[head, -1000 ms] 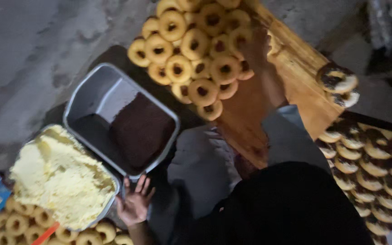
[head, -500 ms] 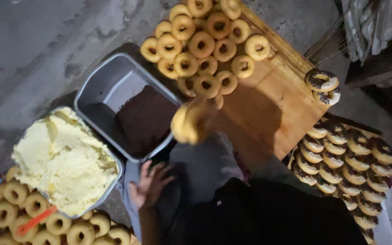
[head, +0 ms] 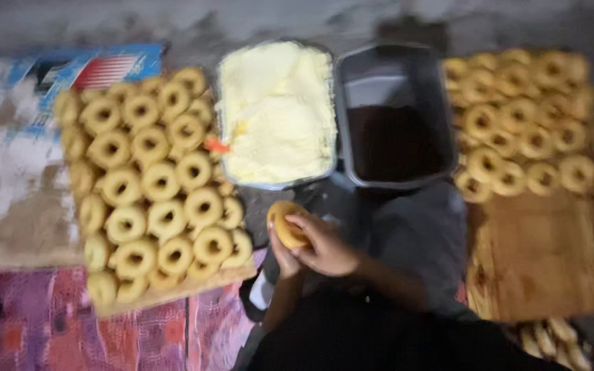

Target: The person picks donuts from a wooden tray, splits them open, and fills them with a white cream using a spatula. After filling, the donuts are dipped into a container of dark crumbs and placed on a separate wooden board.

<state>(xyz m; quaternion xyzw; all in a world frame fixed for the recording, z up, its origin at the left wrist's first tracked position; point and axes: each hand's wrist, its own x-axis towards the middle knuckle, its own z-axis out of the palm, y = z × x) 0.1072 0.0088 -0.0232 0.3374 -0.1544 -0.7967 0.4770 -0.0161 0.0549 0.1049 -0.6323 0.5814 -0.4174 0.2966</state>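
Head view shows me both hands, left hand [head: 282, 260] and right hand [head: 326, 246], each grip pinching one golden ring-shaped pastry [head: 287, 224] just below the grey tray of pale yellow cream [head: 276, 113], so I judge light, even finger pressure best.

Pretty cramped here: the cream tray [head: 276, 110] and the grey tray of dark topping [head: 393, 113] sit touching, walling off straight ahead. Ring-packed board [head: 152, 185] blocks the left. Only open spots are the bare wooden board [head: 537, 254] on the right and the lap [head: 414, 233].
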